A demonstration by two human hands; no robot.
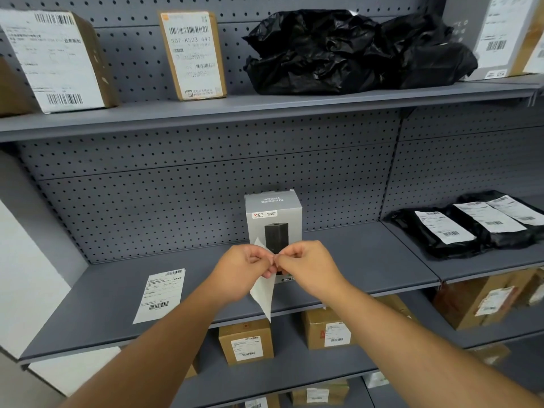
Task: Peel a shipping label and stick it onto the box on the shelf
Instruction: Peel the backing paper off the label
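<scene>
A grey-white product box (273,214) with a dark device printed on it stands upright on the middle shelf (368,260). Right in front of it, my left hand (244,270) and my right hand (306,266) pinch the same white shipping label (263,293) at its upper edge. The label hangs down with its blank side towards me; a corner pokes up above my left fingers. Both hands are held just before the box's lower front, hiding part of it.
A stack of printed labels (160,294) lies flat on the shelf to the left. Black mailer bags (471,228) with labels lie at the right. Labelled cartons and crumpled black bags (353,51) fill the upper shelf; brown cartons (245,343) sit below.
</scene>
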